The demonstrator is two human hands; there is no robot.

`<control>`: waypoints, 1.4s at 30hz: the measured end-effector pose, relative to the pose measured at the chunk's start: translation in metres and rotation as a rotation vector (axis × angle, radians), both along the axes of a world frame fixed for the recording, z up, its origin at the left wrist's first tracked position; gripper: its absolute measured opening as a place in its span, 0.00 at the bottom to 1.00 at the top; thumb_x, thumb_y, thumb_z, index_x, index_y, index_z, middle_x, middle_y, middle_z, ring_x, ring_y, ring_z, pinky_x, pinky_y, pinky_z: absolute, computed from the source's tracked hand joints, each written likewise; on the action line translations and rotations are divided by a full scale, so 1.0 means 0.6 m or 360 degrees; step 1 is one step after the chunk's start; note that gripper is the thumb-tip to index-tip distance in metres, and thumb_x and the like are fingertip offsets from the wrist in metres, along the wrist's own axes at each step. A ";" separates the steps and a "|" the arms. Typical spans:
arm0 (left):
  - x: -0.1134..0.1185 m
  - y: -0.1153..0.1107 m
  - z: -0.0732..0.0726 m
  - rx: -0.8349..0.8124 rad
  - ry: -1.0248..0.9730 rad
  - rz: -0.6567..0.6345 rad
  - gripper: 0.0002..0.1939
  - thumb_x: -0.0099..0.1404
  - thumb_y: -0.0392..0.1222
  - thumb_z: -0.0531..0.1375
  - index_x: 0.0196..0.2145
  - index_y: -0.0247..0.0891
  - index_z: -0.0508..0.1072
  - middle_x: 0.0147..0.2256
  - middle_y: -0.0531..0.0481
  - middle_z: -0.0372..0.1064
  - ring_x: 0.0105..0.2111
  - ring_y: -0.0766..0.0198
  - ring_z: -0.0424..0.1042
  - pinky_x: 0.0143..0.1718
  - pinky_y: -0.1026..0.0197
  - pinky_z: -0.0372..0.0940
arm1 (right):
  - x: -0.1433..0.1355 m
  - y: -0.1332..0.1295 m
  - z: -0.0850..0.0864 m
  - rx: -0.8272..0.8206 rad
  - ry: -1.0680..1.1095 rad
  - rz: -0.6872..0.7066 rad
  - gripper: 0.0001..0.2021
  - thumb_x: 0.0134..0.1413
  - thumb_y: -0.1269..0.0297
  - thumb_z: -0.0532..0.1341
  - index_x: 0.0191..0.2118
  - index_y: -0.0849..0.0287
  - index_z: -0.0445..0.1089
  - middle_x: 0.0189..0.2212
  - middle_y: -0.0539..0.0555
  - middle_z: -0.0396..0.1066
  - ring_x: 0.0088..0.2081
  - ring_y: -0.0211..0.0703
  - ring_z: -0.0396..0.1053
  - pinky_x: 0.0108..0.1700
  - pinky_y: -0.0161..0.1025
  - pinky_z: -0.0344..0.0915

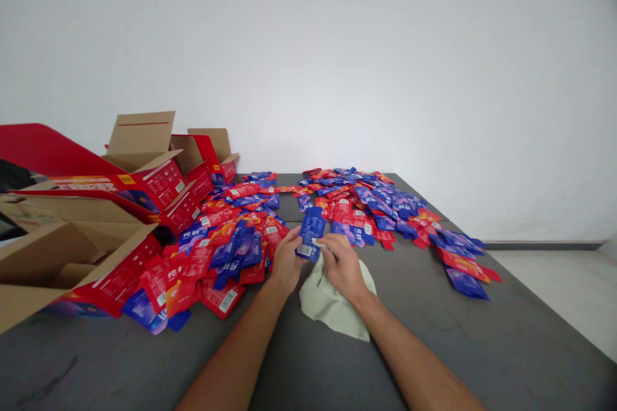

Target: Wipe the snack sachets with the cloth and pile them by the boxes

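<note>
A blue packet point(311, 236) with a white label at its lower edge is upright over the middle of the table, held by its left side in my left hand point(288, 261). My right hand point(343, 262) is closed on a pale cloth point(332, 308), a bit of which shows at the fingertips against the packet's right side. The rest of the cloth hangs and spreads on the dark table under my right hand and wrist.
Red and blue packets point(197, 257) lie heaped left of my hands. More packets point(371, 199) cover the far and right parts of the table point(414, 321). Open red cardboard boxes point(116, 270) stand along the left side. Behind is a white wall.
</note>
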State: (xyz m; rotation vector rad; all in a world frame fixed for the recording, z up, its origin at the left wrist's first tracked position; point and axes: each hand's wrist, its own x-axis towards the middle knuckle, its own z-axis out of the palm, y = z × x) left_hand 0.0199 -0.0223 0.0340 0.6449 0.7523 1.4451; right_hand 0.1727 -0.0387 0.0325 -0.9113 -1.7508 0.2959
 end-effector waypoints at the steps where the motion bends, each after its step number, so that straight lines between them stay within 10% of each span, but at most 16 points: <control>1: 0.000 0.000 0.000 0.0003 -0.0002 0.0006 0.20 0.53 0.37 0.64 0.46 0.35 0.75 0.36 0.45 0.76 0.30 0.63 0.73 0.32 0.61 0.68 | 0.001 -0.001 0.002 0.0004 0.0042 -0.0034 0.11 0.65 0.67 0.56 0.46 0.53 0.74 0.43 0.56 0.73 0.47 0.48 0.68 0.51 0.47 0.65; 12: 0.021 -0.002 -0.018 0.0009 0.0207 -0.0076 0.18 0.50 0.37 0.69 0.41 0.34 0.77 0.33 0.47 0.76 0.30 0.66 0.72 0.33 0.66 0.65 | -0.005 -0.003 0.000 0.0025 0.0142 -0.0027 0.08 0.63 0.66 0.58 0.45 0.53 0.73 0.43 0.55 0.73 0.47 0.47 0.69 0.51 0.46 0.65; 26: 0.029 -0.019 0.038 0.0083 -0.0320 -0.0357 0.16 0.63 0.49 0.63 0.44 0.36 0.76 0.35 0.49 0.75 0.33 0.68 0.73 0.35 0.66 0.68 | -0.019 -0.019 0.004 0.0031 -0.0234 0.0326 0.14 0.63 0.72 0.56 0.46 0.52 0.76 0.43 0.56 0.71 0.46 0.46 0.67 0.49 0.45 0.66; 37: 0.031 -0.028 0.009 0.0062 0.0105 -0.0421 0.24 0.61 0.51 0.65 0.52 0.39 0.76 0.43 0.42 0.78 0.42 0.56 0.76 0.45 0.55 0.69 | 0.018 0.007 0.013 0.0067 -0.0046 -0.0415 0.14 0.65 0.68 0.54 0.50 0.54 0.74 0.44 0.58 0.70 0.46 0.49 0.66 0.51 0.48 0.64; 42: 0.030 -0.027 0.014 0.0077 0.0091 -0.0358 0.24 0.61 0.49 0.65 0.53 0.38 0.75 0.45 0.42 0.77 0.41 0.58 0.75 0.44 0.58 0.69 | 0.017 0.010 0.004 0.0050 -0.0080 -0.0314 0.13 0.64 0.70 0.55 0.48 0.56 0.75 0.43 0.58 0.71 0.46 0.48 0.66 0.51 0.47 0.64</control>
